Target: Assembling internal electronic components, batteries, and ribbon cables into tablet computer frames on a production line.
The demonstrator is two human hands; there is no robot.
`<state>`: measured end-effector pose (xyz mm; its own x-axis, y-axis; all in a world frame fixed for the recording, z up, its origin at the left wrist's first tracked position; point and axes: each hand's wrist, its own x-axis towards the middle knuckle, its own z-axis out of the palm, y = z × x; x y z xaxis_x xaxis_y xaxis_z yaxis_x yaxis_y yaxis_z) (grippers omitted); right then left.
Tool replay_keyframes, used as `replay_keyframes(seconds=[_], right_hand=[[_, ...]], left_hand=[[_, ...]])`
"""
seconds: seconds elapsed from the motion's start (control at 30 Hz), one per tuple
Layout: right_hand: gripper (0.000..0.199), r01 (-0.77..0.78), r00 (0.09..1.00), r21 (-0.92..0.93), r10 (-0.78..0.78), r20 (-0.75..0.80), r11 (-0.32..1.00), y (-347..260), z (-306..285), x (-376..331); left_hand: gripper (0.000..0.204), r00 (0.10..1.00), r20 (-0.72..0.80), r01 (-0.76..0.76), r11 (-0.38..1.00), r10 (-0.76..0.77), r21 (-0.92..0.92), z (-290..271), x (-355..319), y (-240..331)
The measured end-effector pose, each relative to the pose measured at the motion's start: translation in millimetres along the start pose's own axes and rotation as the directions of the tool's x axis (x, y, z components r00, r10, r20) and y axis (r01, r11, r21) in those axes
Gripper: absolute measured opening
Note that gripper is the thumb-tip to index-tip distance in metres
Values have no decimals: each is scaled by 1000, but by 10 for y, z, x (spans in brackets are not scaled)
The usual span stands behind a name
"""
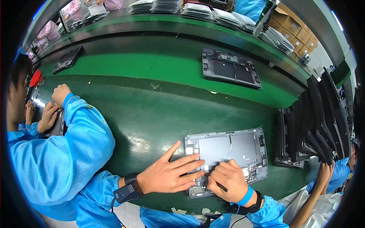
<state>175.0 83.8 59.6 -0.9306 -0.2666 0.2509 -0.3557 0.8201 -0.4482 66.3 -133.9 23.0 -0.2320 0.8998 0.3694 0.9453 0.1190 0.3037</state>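
Observation:
An opened tablet (243,150) with a grey case lies on the green bench in front of me, its flat battery cells and circuit parts exposed. My left hand (171,171) is open, fingers spread, with the fingertips over the tablet's left side. Over the lower edge of the tablet, my right hand (229,181) is closed in a fist around a thin dark tool (221,187). Most of that tool is hidden by the fingers, and so is the spot beneath them. A small dark piece shows between my two hands; I cannot make out what it is.
Another opened tablet (232,67) lies on the bright green strip (144,57) beyond, and a dark device (67,59) sits at far left. Black panels (313,117) are stacked at right beside a person's hands. A co-worker's blue sleeve (72,148) is close on my left.

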Motion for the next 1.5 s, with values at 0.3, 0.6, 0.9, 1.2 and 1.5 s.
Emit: replay_keyframes(seconds=[0.3,0.6,0.9,1.2,1.5], right_hand=[[10,-64,998,126,60,36,990,107,-143,-92],[8,-77,997,151,76,13,986,152,-173,-115],[11,-82,996,49,81,26,995,154,-204,-145],[12,-125,992,74,122,35,989,136,-197,-175],[8,-159,987,125,162,-14,979,185,-288,-279]], left_hand=[[36,999,23,-33,998,34,-52,-18,-19,27],[36,999,31,-28,997,31,-70,-29,-2,24],[40,997,70,-43,999,44,-15,-31,-7,19],[29,992,-105,-95,978,76,-186,-26,9,-13],[23,992,-5,-126,992,126,-32,-73,118,-59]])
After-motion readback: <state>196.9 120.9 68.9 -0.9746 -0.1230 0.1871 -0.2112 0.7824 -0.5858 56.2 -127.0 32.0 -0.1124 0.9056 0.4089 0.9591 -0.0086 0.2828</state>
